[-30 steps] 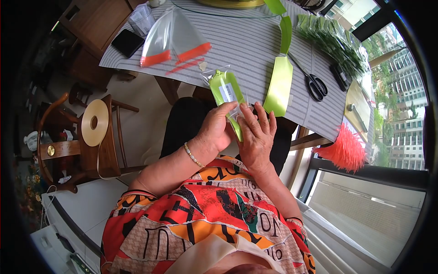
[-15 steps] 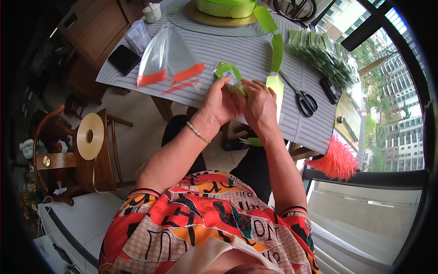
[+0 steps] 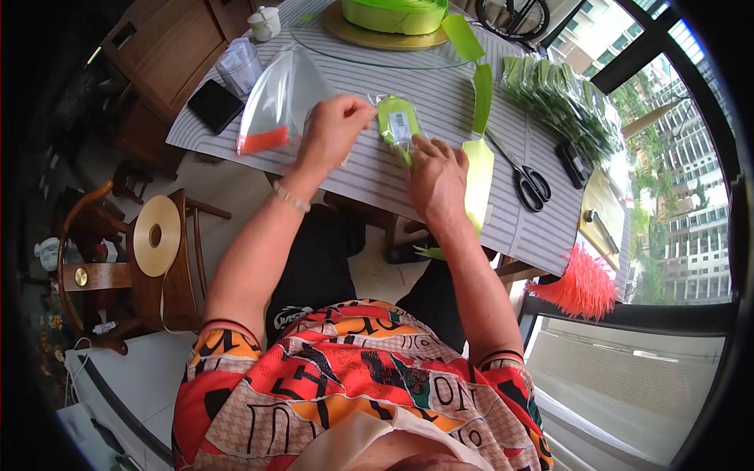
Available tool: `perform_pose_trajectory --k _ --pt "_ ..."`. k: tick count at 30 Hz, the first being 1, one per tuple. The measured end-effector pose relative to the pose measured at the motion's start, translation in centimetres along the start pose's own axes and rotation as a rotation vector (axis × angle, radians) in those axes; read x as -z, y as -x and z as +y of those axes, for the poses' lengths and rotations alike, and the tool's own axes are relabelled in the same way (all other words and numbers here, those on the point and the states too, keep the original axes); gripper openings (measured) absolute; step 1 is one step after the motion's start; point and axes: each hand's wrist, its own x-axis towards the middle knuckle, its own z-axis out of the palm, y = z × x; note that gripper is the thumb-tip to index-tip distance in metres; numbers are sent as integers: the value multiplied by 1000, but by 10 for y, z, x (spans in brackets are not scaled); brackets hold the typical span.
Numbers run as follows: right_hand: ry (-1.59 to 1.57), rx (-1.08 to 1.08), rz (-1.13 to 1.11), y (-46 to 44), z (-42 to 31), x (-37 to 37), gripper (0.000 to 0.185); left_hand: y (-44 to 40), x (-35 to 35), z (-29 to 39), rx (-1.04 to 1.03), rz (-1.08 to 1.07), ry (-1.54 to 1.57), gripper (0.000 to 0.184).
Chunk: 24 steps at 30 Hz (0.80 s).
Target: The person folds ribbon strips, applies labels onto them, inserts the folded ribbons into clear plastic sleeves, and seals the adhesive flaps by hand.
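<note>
A bright green folded piece in a clear bag, with a white barcode label (image 3: pixel 399 125), lies on the striped tablecloth (image 3: pixel 377 184). My right hand (image 3: pixel 438 177) rests on its lower end, fingers bent over the plastic. To the left, my left hand (image 3: pixel 334 137) is raised over the clear bags with red strips (image 3: pixel 263 140). Its thumb and fingertips are pinched together near the edge of the green piece's bag; whatever they hold is too small to make out. A green ribbon (image 3: pixel 479 177) runs down beside my right hand.
Black scissors (image 3: pixel 532 187), a stapler-like black object (image 3: pixel 571 163) and a pile of bagged green pieces (image 3: pixel 558 102) lie to the right. A large green roll (image 3: pixel 395 16) stands at the back. Left are a black phone-like object (image 3: pixel 214 106), a plastic container (image 3: pixel 239 67) and a chair holding a cream roll (image 3: pixel 156 235).
The bagged green piece has gone from between both hands down onto the table. My left hand has moved off it to the left, over the clear bags, while my right stays at its lower end.
</note>
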Motion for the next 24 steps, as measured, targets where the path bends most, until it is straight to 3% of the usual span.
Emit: perform_pose_trajectory --k 2,5,8,11,14,18,23,24 --pt "41 22 14 3 -4 -1 23 -43 -20 -29 -119 -2 -115 26" --pt "61 44 46 5 -5 -5 25 -66 -37 -15 -83 -125 -500 32" --pt "90 43 3 9 -4 -4 35 -82 -43 -24 -109 -275 -592 37" --pt "166 88 -20 21 -3 1 50 -82 -44 -33 -110 -293 -605 37" --pt "61 177 21 56 1 22 44 -85 -44 -34 -134 -286 -613 37" --pt "-41 393 73 110 20 30 50 -81 -45 -30 -99 -292 -624 36" --pt "-170 243 245 69 -3 47 61 -81 -44 -31 -93 -315 -646 35" --pt "-159 248 192 66 -8 45 64 -81 -43 -28 -67 -337 -658 36"
